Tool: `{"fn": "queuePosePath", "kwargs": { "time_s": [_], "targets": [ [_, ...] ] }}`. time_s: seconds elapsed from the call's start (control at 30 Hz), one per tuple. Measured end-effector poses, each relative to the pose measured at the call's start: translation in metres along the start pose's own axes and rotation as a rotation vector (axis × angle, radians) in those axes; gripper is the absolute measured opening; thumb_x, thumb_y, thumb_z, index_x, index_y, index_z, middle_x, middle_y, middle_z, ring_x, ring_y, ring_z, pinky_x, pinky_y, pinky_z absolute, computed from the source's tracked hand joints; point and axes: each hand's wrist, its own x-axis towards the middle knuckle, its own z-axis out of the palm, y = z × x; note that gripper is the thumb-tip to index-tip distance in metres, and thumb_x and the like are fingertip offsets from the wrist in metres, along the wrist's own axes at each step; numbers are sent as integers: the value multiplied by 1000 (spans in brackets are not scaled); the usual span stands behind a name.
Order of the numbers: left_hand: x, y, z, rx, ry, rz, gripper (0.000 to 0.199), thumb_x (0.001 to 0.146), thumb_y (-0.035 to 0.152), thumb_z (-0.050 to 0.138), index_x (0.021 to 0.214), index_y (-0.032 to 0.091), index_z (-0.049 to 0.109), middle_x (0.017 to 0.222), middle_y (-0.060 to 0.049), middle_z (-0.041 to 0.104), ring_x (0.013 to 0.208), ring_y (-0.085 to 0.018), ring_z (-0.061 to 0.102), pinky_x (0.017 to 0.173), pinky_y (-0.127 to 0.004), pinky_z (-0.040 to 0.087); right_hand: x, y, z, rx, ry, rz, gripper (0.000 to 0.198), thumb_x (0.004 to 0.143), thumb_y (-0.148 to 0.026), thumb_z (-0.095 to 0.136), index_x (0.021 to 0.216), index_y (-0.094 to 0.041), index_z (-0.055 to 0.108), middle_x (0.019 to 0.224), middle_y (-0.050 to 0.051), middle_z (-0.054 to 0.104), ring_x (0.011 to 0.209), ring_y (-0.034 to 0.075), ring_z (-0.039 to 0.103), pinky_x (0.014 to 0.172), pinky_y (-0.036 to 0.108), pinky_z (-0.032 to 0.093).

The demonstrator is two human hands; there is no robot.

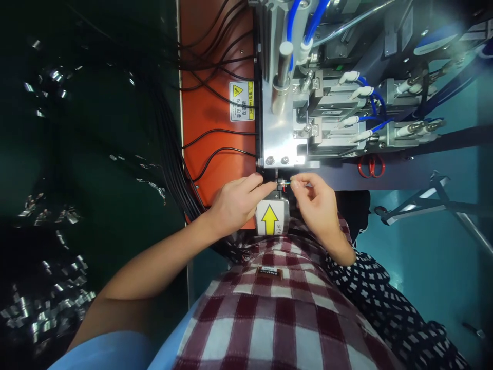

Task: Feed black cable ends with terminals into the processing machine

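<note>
My left hand point(239, 203) reaches in from the left, index finger stretched to a small metal fixture point(278, 194) at the machine's front edge. Its thumb and other fingers are bent, and what lies under them is hidden. On the right, my right hand point(316, 204) pinches the end of some thin coloured wires point(287, 183) between thumb and fingertips. These wires run across the short gap between both hands, at the fixture. Just below, a white plate with a yellow arrow point(270, 220) faces up.
Above the hands stands a machine with a metal block point(279, 139), pneumatic cylinders point(337, 128) and blue hoses. Black cables point(223, 150) cross the orange panel point(215, 190). Red-handled scissors point(372, 166) lie at right. Wire bundles with shiny ends point(50, 308) lie on the dark green surface.
</note>
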Motion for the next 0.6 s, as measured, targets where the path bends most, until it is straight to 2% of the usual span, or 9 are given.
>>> {"fn": "queuePosePath", "kwargs": {
  "time_s": [0.1,0.2,0.33,0.43,0.6],
  "targets": [
    [0,0,0,2,-11,-9,32,99,20,39,112,14,67,83,-7,63,72,-15,61,62,-25,52,3,0,5,133,-75,88,16,87,-34,62,82,-20,64,66,-1,58,48,10,45,44,25,36],
    [0,0,-1,12,-9,2,31,98,19,40,112,14,66,83,-6,63,72,-15,61,62,-25,52,5,6,5,146,-16,89,15,87,-32,61,78,-20,60,59,-3,53,46,10,43,43,25,34],
    [1,0,-2,25,-17,12,30,98,18,39,112,14,66,82,-6,63,71,-15,60,60,-24,51,3,3,2,-28,32,-25,15,91,-33,56,85,-20,63,68,-1,60,53,12,50,52,28,41],
    [0,0,0,15,-2,1,31,99,18,38,111,14,66,83,-6,64,71,-15,61,62,-25,52,1,-9,4,-161,14,-114,19,92,-34,56,90,-19,68,74,1,65,59,13,54,60,28,44],
    [0,1,1,-1,9,-9,32,100,21,38,110,14,67,83,-6,64,71,-15,61,62,-25,52,-1,-18,11,-320,117,-273,17,88,-33,64,84,-19,73,72,2,69,60,13,56,61,28,43]
  ]
}}
